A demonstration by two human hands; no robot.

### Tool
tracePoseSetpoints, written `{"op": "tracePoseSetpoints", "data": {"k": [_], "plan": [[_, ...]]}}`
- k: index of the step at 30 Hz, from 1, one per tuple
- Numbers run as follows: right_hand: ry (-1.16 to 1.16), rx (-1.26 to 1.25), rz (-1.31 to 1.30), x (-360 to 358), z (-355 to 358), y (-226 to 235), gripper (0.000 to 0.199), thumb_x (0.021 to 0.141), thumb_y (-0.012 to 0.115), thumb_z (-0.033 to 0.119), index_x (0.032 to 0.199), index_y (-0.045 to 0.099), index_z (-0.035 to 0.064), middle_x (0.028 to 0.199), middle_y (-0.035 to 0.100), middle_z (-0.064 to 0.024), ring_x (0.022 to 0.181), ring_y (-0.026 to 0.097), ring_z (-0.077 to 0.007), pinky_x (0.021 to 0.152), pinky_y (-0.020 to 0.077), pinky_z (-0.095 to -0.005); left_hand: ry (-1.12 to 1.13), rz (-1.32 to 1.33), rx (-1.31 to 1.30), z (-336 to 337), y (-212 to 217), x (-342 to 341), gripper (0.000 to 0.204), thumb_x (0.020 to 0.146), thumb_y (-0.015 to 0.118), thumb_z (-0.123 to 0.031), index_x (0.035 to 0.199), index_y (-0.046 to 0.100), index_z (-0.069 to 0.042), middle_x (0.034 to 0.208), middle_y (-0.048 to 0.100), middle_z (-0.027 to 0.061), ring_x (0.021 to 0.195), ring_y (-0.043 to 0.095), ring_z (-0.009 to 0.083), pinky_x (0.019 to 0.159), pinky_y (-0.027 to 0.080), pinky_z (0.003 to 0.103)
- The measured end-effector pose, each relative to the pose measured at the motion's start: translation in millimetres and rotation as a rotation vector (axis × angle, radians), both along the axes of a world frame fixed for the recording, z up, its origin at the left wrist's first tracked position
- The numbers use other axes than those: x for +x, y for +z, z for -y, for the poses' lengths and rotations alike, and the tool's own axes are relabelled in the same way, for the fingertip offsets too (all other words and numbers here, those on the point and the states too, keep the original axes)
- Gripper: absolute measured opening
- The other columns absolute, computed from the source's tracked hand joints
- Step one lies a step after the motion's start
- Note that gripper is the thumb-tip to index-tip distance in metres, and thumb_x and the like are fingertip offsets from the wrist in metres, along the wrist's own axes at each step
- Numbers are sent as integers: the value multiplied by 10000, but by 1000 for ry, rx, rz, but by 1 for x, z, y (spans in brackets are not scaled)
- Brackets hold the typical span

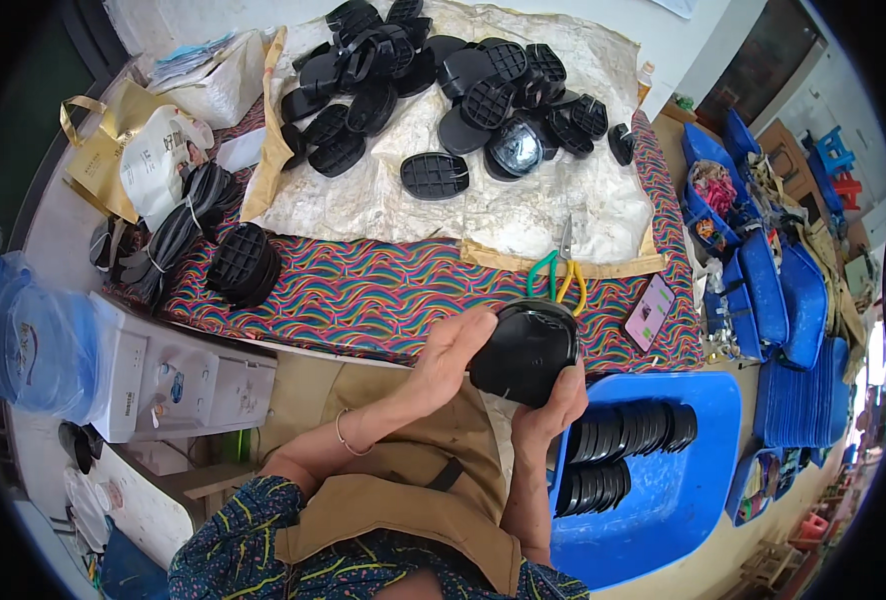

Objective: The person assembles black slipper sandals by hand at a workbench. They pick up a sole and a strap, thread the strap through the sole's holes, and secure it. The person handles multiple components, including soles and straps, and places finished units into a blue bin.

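Note:
Between my hands, in front of my apron, is a black rounded plastic piece [525, 352] with a smooth, glossy face turned up. My left hand [450, 362] presses its fingers along the left edge. My right hand [557, 402] grips the lower right side, thumb on the rim; its other fingers are mostly hidden beneath. Just beyond the piece lie scissors [555, 272] with one green and one yellow handle. A heap of similar black pieces [373, 70], some showing ribbed grid undersides, covers the far part of the table. One grid-side-up piece [435, 176] lies apart.
A stained white sheet [343, 212] lies over the patterned tablecloth [363, 290]. At left are a stack of black pieces [243, 265], tied black strips [178, 225] and bags [113, 150]. A phone [649, 312] rests right. Below it, a blue tub [663, 535] holds rows of black pieces.

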State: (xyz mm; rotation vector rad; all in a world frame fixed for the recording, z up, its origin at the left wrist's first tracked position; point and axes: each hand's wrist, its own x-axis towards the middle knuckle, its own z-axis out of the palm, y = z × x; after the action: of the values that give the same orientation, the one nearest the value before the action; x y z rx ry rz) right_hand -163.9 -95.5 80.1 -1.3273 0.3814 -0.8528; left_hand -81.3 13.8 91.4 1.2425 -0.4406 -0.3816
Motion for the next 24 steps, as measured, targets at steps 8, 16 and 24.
{"op": "tracePoseSetpoints", "data": {"k": [8, 16, 24], "plan": [[4, 105, 29, 7, 5, -10, 436, 1023, 447, 361, 1069, 625, -35, 933, 659, -64, 816, 606, -123, 740, 483, -279, -95, 36, 94, -13, -5, -1, 274, 1033, 471, -165, 1167, 619, 23, 1026, 638, 25, 889, 553, 70, 769, 462, 241], [148, -128, -131, 2, 15, -11, 499, 1002, 467, 402, 997, 668, -55, 779, 606, -25, 701, 493, -92, 628, 380, -268, -183, 177, 212, -22, 7, 31, 252, 1013, 519, -163, 1110, 638, 38, 993, 662, 39, 890, 613, 121, 760, 482, 287], [247, -143, -193, 0, 28, -4, 492, 974, 504, 396, 962, 678, -64, 724, 580, -11, 658, 472, -91, 591, 358, -275, -291, 40, 210, -32, -2, 26, 310, 1003, 585, -250, 1081, 633, 46, 834, 621, 30, 750, 585, 120, 651, 451, 296]]}}
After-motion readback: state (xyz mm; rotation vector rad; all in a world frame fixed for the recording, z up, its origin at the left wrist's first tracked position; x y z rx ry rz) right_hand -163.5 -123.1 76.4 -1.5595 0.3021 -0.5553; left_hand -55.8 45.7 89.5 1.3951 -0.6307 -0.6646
